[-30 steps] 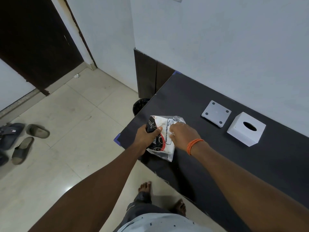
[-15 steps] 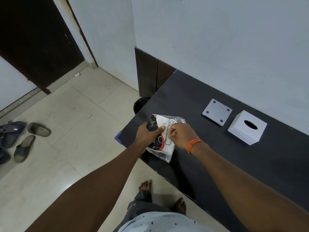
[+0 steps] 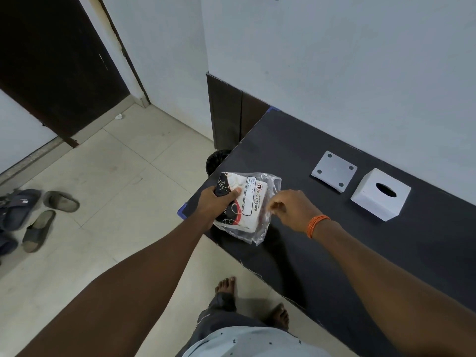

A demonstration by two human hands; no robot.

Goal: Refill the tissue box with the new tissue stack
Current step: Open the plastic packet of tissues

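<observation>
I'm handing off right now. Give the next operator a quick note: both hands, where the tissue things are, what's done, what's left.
Left hand: gripping the wrapped tissue pack above the table's near-left corner.
Right hand: fingers pinching the clear wrapper at the pack's right edge.
Tissue box: white, resting on the table near the wall. Its base plate lies off, just left of it.
Done: base removed, pack picked up.
Left: get the wrapper open, pull out the stack, load it into the box, refit the base.
</observation>
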